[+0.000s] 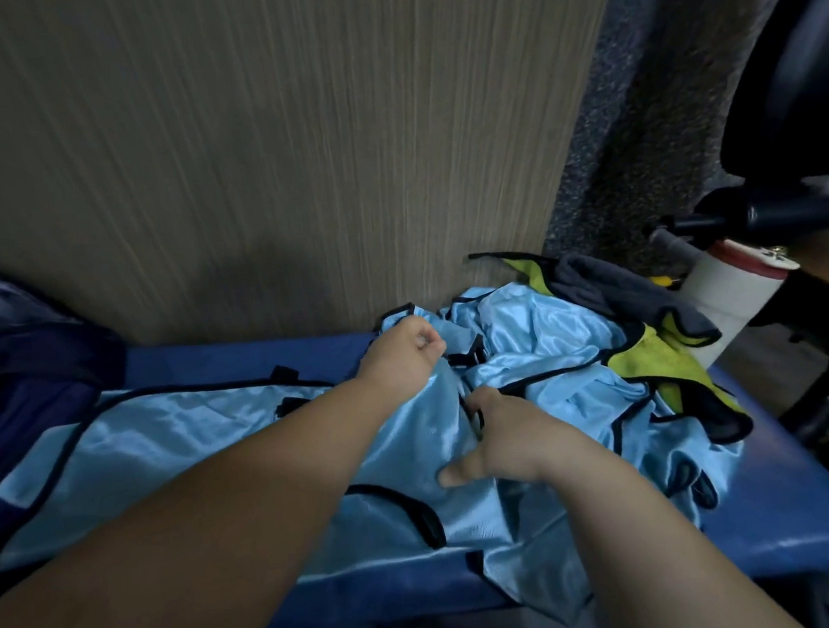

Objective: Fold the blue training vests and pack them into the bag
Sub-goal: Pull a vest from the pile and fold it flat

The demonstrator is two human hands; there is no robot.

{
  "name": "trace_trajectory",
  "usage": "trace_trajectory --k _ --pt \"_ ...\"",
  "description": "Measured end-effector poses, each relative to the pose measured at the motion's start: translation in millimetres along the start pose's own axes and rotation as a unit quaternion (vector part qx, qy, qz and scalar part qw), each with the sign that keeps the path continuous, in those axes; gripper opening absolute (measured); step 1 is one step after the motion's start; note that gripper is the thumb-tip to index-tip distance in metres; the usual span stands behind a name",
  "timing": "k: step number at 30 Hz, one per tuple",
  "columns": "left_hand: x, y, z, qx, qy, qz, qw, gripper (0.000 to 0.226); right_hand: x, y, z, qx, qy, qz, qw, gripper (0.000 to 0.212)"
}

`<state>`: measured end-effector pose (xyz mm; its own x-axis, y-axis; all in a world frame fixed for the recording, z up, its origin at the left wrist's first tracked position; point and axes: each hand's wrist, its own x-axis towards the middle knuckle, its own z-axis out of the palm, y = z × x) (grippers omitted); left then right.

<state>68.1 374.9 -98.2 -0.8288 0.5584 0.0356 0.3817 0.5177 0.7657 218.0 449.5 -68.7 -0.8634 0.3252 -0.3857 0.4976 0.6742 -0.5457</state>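
A light blue training vest (166, 444) with black trim lies spread flat across the blue padded bench (785, 518). A crumpled heap of more light blue vests (542, 349) sits to its right. My left hand (403, 358) is fisted on a bunch of blue vest fabric at the far edge of the heap. My right hand (509, 434) grips the blue fabric nearer to me, thumb stretched out to the left on the cloth. A dark navy bag (27, 350) stands at the left end of the bench.
Yellow-green vests (651, 366) and a dark grey cloth (617, 294) lie behind the blue heap. A white cylinder with a red top (734, 286) and black chair parts (783, 141) stand at the right. A wood-grain wall (269, 152) runs behind the bench.
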Motion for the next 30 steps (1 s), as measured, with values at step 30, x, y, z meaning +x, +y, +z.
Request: trace_trajectory --k 30 --pt "-40.3 -84.4 -79.8 0.418 0.059 0.129 0.897 0.024 -0.8 23.9 -15.7 -0.023 -0.150 -0.035 0.988 0.097"
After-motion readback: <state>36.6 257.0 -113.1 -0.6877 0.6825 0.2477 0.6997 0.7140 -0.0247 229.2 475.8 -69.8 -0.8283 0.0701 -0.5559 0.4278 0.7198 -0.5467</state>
